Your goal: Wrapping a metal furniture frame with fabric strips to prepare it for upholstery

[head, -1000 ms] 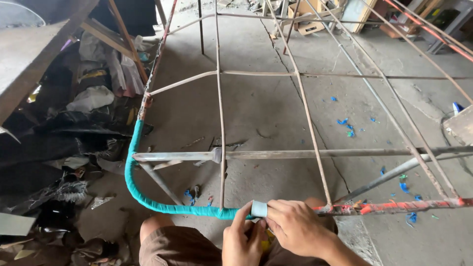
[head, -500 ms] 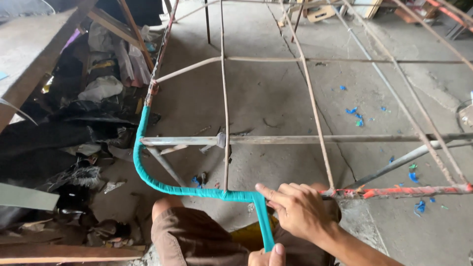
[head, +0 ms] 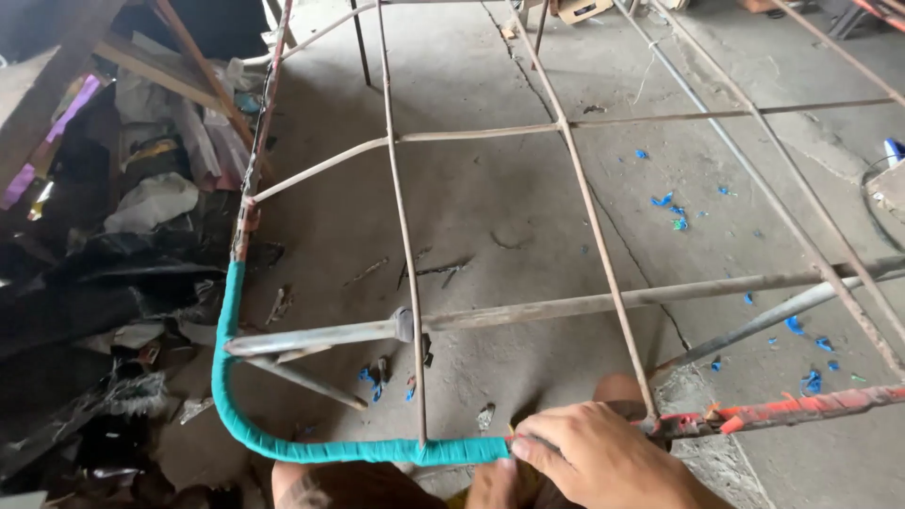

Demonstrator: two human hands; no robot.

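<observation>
A rusty metal rod frame stands over the concrete floor in front of me. Teal tape is wound tightly along its near bar and up the left curved corner. My right hand is closed over that bar right where the teal wrap ends, thumb and fingers pinching the spot. Only a small part of my left hand shows under the bar at the bottom edge, and what it holds is hidden. To the right of my right hand, the bar carries worn orange-red wrapping.
A heap of bags, dark plastic and scrap lies to the left under wooden planks. Small blue scraps are scattered on the floor. My knee shows beneath the frame. A thin cable lies at the right edge.
The teal strip that hung down from the bar toward my left hand is no longer seen. My right hand has closed over the end of the wrap. The view has shifted slightly.
</observation>
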